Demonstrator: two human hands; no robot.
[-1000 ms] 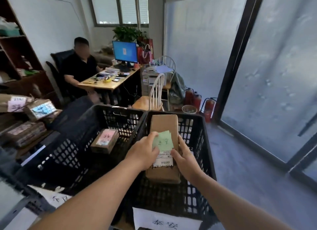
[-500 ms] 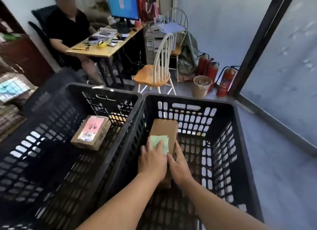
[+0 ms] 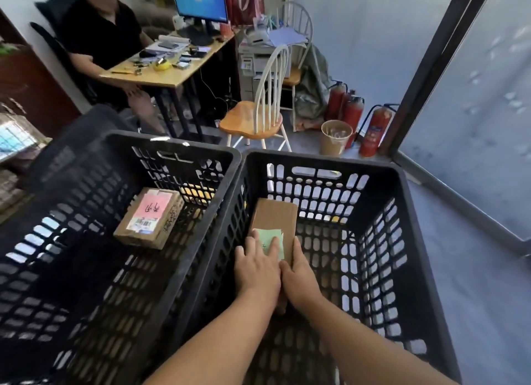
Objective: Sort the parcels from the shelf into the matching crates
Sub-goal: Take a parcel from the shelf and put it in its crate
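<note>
Two black slotted crates stand side by side before me. Deep inside the right crate (image 3: 408, 200) lies a long brown parcel with a green label (image 3: 277, 216). My left hand (image 3: 257, 265) rests flat on its label end, and my right hand (image 3: 300, 275) grips its right edge. The near end of the parcel is hidden under my hands. In the left crate (image 3: 172, 143) sits a brown parcel with a pink label (image 3: 149, 218), untouched.
Beyond the crates stand a white wooden chair (image 3: 258, 108), a desk (image 3: 169, 71) with a monitor, and a seated person (image 3: 100, 39). Red fire extinguishers (image 3: 373, 131) and a bin (image 3: 334, 137) line the glass wall. Shelf parcels (image 3: 14, 137) show at far left.
Both hands have carried the green-label parcel from above the rim down to the bottom of the right crate. My view has tilted downward and closer.
</note>
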